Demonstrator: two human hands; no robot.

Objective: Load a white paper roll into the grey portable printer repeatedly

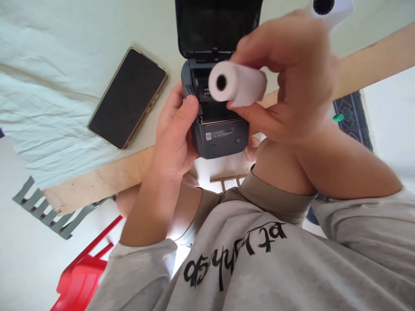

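Observation:
My left hand (177,129) grips the left side of a small dark portable label printer (223,140), its thumb on the rim by the opening. The printer's black lid (218,28) stands open away from me, and the paper bay shows beneath. Between the thumb and fingers of my right hand (288,82) is a white paper roll (244,84), its hollow core end facing the camera and to the left. The roll is above the open bay and covers part of it. Whether it touches the printer I cannot tell.
A dark smartphone (128,97) in a clear case lies on the pale cloth (39,86) to the left. A wooden board (100,177) edges the bed. Another white roll-like object (335,13) is at the upper right. A red plastic chair (82,276) stands at the lower left.

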